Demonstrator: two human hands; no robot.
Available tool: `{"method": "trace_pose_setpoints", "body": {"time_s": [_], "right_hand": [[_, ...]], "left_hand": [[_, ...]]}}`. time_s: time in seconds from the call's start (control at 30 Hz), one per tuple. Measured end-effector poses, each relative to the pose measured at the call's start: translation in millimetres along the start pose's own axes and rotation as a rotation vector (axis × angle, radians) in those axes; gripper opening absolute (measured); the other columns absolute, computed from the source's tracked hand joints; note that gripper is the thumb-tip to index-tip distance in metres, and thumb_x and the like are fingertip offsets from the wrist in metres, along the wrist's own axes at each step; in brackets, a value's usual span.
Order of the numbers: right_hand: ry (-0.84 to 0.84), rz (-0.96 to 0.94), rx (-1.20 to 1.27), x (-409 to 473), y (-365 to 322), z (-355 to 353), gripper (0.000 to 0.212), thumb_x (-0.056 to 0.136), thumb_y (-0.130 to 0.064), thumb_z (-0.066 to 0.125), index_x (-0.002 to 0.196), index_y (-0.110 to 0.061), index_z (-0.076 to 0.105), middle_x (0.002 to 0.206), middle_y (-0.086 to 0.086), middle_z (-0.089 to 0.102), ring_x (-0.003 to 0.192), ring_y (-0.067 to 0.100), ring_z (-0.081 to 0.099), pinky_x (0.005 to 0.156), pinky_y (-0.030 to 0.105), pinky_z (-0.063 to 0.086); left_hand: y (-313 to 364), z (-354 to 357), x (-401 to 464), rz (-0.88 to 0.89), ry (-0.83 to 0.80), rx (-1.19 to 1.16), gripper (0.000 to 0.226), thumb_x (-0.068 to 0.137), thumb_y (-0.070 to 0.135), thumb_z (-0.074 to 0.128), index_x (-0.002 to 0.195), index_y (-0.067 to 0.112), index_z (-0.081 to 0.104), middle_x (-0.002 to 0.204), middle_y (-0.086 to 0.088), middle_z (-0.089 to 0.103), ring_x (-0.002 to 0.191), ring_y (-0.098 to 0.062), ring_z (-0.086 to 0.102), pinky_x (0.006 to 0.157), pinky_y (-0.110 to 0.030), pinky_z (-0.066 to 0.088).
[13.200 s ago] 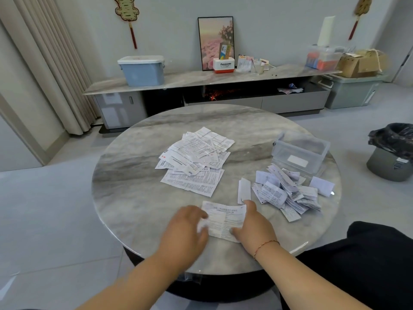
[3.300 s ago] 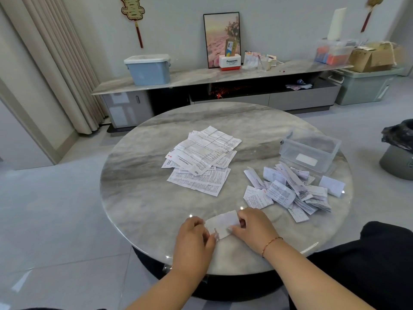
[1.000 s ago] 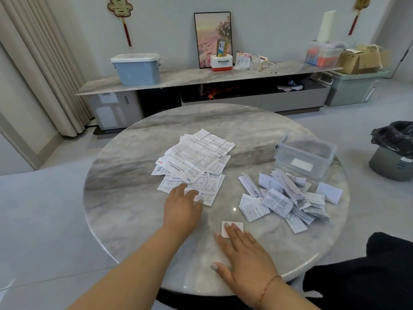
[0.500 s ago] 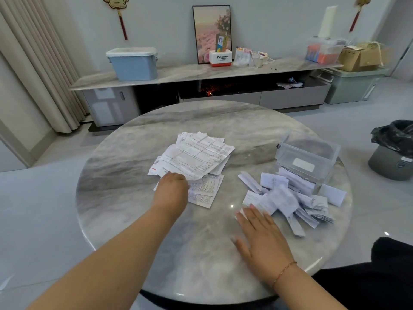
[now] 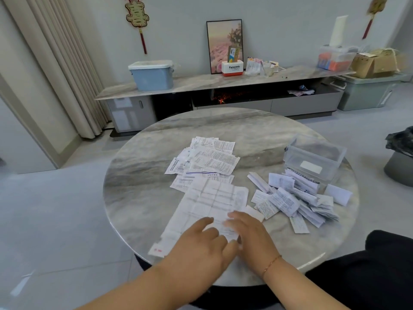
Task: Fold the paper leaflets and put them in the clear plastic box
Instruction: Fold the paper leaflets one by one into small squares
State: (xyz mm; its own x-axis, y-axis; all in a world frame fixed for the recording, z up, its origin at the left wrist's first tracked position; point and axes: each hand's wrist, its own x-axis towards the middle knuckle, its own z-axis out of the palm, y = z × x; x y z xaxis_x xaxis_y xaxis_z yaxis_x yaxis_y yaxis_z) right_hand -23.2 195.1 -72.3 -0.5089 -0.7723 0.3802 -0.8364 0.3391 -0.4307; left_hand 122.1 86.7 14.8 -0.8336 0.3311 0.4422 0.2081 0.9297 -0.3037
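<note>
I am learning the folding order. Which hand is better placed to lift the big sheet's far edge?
Probably the right hand: it lies nearer the unfolded leaflet's far edge, while the left hand rests nearer its lower end.

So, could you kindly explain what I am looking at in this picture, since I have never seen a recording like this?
There is no machine here. A person wears a camera on the head, so the one view looks forward and down at their own two bare hands. The left hand and right hand rest near the close edge of a large unfolded leaflet on a round marble table; their grip on it is unclear. Beyond it lies a pile of flat leaflets. To the right is a heap of folded leaflets, and behind that a clear plastic box, apparently empty.
</note>
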Motion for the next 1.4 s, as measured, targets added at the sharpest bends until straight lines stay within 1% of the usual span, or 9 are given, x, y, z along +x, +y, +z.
{"method": "trace_pose_setpoints", "body": {"time_s": [0.1,0.23,0.37,0.57,0.73,0.9,1.07,1.27,1.4], "right_hand": [[-0.114,0.178,0.222,1,-4,-8,0.01,0.071,-0.016,0.061,0.072,-0.021,0.069,0.075,-0.012,0.067,0.076,0.004,0.062,0.07,0.022,0.048],[-0.032,0.488,0.399,0,-5,-21,0.027,0.086,-0.027,0.064,0.064,-0.014,0.056,0.057,-0.005,0.057,0.057,0.006,0.054,0.057,0.012,0.041],[-0.049,0.635,0.439,3,-6,-27,0.022,0.085,-0.029,0.065,0.101,-0.015,0.06,0.072,-0.002,0.063,0.07,0.013,0.06,0.061,0.023,0.046],[-0.138,0.679,0.156,6,-19,-30,0.069,0.086,-0.025,0.061,0.142,-0.02,0.021,0.115,0.003,0.062,0.104,0.022,0.06,0.078,0.027,0.044],[-0.165,0.671,0.498,6,-17,-12,0.062,0.082,-0.014,0.066,0.136,-0.014,0.034,0.123,-0.001,0.061,0.104,0.014,0.06,0.086,0.024,0.047],[-0.056,0.743,0.808,7,-16,-14,0.032,0.084,-0.026,0.068,0.11,-0.017,0.053,0.097,-0.002,0.07,0.074,0.014,0.064,0.05,0.02,0.044],[0.124,0.95,0.866,16,5,-29,0.032,0.09,-0.034,0.054,0.114,-0.014,0.048,0.089,0.01,0.066,0.07,0.024,0.064,0.06,0.038,0.052],[-0.154,0.531,0.282,0,15,-58,0.051,0.073,0.003,0.056,0.112,-0.027,0.043,0.099,-0.007,0.05,0.093,0.011,0.05,0.071,0.015,0.036],[-0.551,0.265,0.392,-6,3,-57,0.072,0.059,-0.021,0.066,0.119,-0.044,0.035,0.113,-0.018,0.049,0.102,-0.003,0.048,0.083,0.007,0.039]], "left_hand": [[2,-18,-7,-0.185,0.252,-0.111,0.033,0.079,0.007,0.058,0.111,0.013,0.055,0.102,-0.003,0.063,0.099,-0.02,0.058,0.1,-0.041,0.042],[-11,-24,-26,-0.442,0.572,-0.192,0.035,0.078,0.012,0.06,0.111,0.008,0.05,0.116,-0.007,0.049,0.11,-0.022,0.05,0.102,-0.034,0.039],[-23,9,-41,-0.582,0.3,-0.199,0.034,0.08,0.021,0.051,0.111,0.009,0.051,0.114,-0.004,0.048,0.106,-0.022,0.048,0.099,-0.026,0.034],[4,66,-45,-0.494,-0.137,-0.32,0.048,0.068,0.032,0.05,0.113,0.016,0.057,0.114,-0.001,0.061,0.11,-0.012,0.049,0.095,-0.023,0.045],[11,77,-40,-0.536,-0.172,-0.321,0.046,0.066,0.046,0.051,0.103,0.02,0.065,0.097,0.008,0.066,0.088,-0.008,0.063,0.075,-0.02,0.053],[1,77,-34,-0.638,-0.162,-0.197,0.012,0.05,0.022,0.06,0.06,0.027,0.062,0.056,0.012,0.057,0.05,-0.01,0.055,0.036,-0.02,0.036],[-9,72,-51,-0.704,-0.191,-0.334,0.017,0.049,0.015,0.057,0.062,0.025,0.057,0.059,0.014,0.057,0.05,-0.01,0.055,0.037,-0.015,0.031],[-2,60,-68,-1.039,-0.121,-0.861,0.023,0.081,0.006,0.059,0.08,0.028,0.056,0.082,0.014,0.068,0.076,-0.007,0.065,0.06,-0.022,0.048],[5,51,-62,-1.176,-0.043,-0.975,0.019,0.084,0.007,0.062,0.078,0.022,0.054,0.079,0.011,0.071,0.067,-0.001,0.062,0.053,-0.014,0.042]]}}
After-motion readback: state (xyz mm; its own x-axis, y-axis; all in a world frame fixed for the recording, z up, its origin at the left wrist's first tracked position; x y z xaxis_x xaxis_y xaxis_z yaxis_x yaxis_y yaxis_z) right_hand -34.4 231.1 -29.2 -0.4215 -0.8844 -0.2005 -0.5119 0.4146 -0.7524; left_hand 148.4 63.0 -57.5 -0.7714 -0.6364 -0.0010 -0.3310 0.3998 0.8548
